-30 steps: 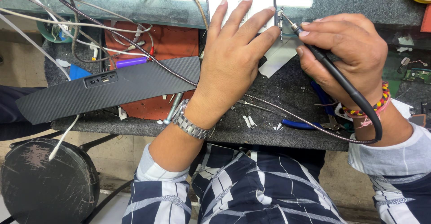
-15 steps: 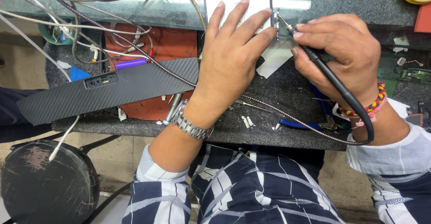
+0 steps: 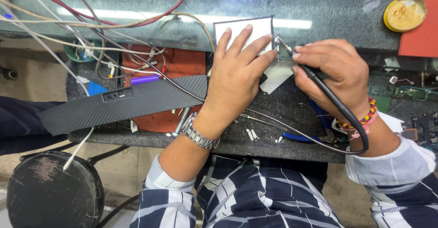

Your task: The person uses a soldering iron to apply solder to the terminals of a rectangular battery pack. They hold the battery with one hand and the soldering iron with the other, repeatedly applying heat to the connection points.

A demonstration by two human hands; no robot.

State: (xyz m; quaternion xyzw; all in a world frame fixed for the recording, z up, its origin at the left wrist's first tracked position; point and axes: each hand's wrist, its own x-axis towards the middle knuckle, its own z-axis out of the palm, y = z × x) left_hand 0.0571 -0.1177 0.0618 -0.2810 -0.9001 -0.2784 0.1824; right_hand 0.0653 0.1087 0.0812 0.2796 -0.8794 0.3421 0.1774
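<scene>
Bench [image 3: 319,9] unchanged. Our left hand [image 3: 235,79] stays spread flat, fingers pinning the white-faced board [image 3: 237,29] beneath them. Right hand [image 3: 335,75] stays closed around the soldering iron [image 3: 319,79]; its tip has crept closer to the board's right edge, just beyond our left fingertips.

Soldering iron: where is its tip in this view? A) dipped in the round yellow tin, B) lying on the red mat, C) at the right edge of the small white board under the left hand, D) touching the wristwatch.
C: the right hand holds the soldering iron with its tip at the white board's right edge, under the left hand.
</scene>
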